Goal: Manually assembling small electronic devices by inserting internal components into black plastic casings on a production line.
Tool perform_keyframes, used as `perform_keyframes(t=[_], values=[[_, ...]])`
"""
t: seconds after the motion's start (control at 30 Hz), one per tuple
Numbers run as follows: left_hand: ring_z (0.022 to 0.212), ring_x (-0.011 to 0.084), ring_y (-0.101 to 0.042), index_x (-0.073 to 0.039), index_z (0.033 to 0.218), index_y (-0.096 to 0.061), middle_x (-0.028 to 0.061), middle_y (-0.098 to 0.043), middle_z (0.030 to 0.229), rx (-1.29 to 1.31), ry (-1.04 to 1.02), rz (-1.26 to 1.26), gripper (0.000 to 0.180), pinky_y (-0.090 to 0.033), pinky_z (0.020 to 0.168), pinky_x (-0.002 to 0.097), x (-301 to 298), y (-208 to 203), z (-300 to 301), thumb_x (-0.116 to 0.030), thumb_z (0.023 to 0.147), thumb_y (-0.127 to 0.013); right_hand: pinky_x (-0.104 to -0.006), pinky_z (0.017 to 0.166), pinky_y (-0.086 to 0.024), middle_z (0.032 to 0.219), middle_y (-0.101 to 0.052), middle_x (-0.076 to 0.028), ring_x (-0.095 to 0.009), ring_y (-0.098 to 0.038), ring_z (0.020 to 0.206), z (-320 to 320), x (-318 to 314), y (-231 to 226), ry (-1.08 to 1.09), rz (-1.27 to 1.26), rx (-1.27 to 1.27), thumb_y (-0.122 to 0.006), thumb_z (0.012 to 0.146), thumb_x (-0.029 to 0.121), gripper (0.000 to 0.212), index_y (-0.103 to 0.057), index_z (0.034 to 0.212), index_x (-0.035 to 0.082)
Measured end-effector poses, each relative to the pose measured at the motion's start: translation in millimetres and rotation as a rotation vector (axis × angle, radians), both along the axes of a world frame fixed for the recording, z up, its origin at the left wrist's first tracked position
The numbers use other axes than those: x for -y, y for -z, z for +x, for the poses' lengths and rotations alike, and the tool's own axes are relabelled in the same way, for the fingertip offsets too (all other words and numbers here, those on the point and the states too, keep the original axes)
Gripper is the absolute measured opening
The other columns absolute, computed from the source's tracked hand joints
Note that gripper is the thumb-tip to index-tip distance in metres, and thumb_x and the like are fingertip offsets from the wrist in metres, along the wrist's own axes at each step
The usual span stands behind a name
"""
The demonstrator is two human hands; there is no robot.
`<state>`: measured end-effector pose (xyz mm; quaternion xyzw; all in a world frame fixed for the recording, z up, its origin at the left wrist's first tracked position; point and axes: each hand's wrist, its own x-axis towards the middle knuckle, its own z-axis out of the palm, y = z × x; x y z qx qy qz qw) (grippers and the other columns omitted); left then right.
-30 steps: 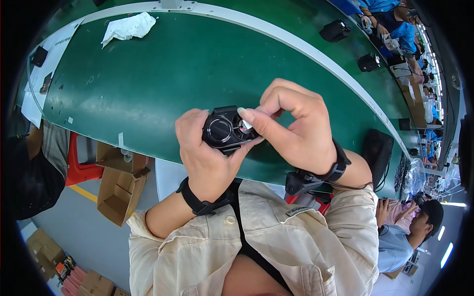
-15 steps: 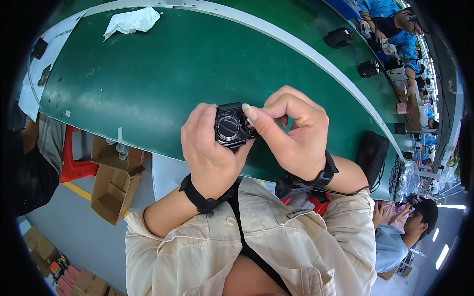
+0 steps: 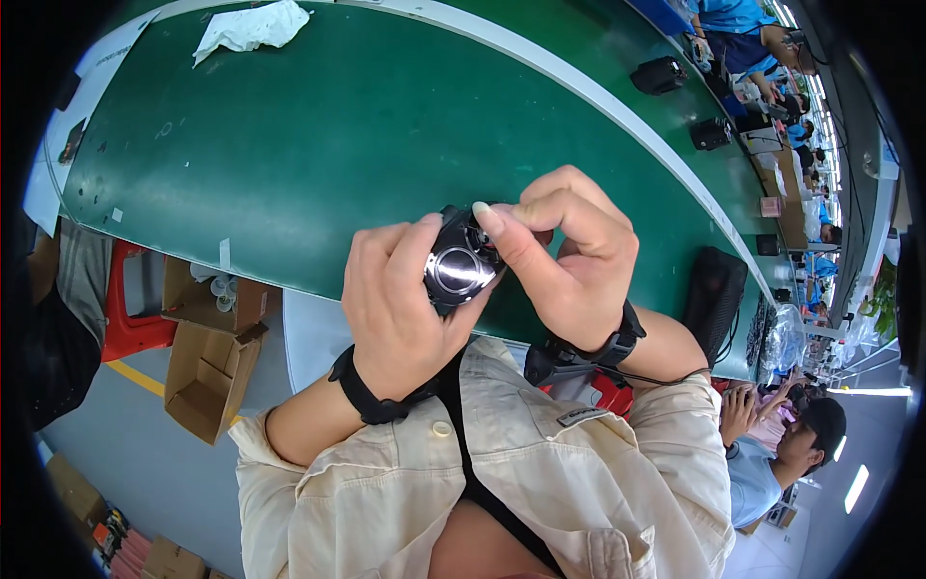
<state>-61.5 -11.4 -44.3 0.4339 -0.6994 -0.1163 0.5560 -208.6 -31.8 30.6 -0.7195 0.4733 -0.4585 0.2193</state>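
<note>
A small black device with a glossy round face, ringed in silver, is held just above the green table. My left hand is closed around its left side and underneath, the fingers wrapped over its edge. At the device's upper right, my right hand is closed in a pinch, thumb and forefinger together. The thumb tip rests against the device's upper edge. Whatever lies between those fingertips is hidden from view. Each wrist wears a black strap.
The green table carries a crumpled white cloth far left and a black case on the right. Open cardboard boxes and a red stool stand left. A seated person is at the right.
The device has tilted in my left hand, and its round face now reflects brightly. My left hand has shifted slightly left. The right hand keeps its pinch at the device's edge.
</note>
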Motion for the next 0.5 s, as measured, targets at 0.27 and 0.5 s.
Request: perform_keyframes(t=[0.27, 0.5], values=[[0.073, 0.0272, -0.052, -0.005, 0.122, -0.049, 0.0105, -0.054, 0.099, 0.062, -0.126, -0.111, 0.067, -0.041, 0.059, 0.0391, 3, 7, -3, -0.016, 0.065, -0.082, -0.0231, 0.054, -0.039, 0.074, -0.059, -0.006, -0.01, -0.051, 0.064, 10, -3, 8, 0.066, -0.128, -0.062, -0.075, 0.077, -0.003, 0.011, -0.065, 0.075, 0.0], [0.071, 0.0256, -0.051, -0.006, 0.122, -0.05, 0.0096, -0.054, 0.101, 0.061, -0.189, -0.167, 0.064, -0.038, 0.057, 0.0382, 8, 11, -5, -0.019, 0.067, -0.081, -0.0249, 0.07, -0.043, 0.097, -0.06, -0.011, -0.013, -0.055, 0.085, 18, 2, 17, 0.044, 0.191, 0.275, -0.066, 0.085, -0.001, 0.008, -0.061, 0.09, 0.003]])
